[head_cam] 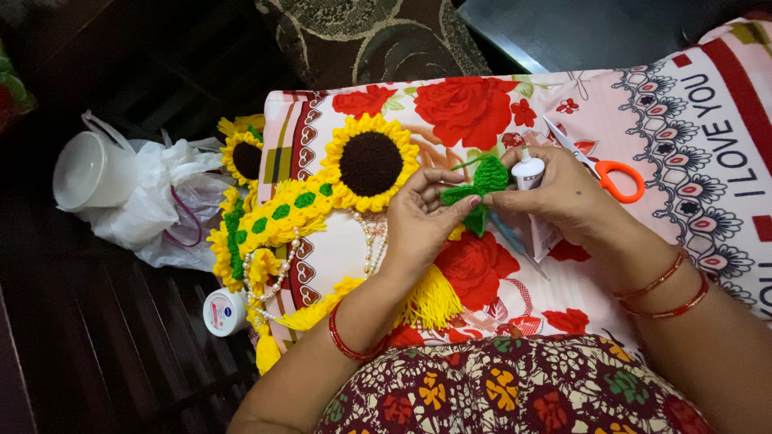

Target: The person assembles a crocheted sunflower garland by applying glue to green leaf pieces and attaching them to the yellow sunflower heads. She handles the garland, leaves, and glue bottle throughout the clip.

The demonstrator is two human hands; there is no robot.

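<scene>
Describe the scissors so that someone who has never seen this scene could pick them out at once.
Start at the big pillow with red roses printed on it, lying across the person's lap. Just beyond the right hand, towards the pillow's far edge, lie the scissors. Their bright orange looped handle and thin silver blades set them apart from the yarn pieces around them.

One head-worn camera looks steeply down, close over the lap and the floral pillow (683, 104) resting across it
</scene>
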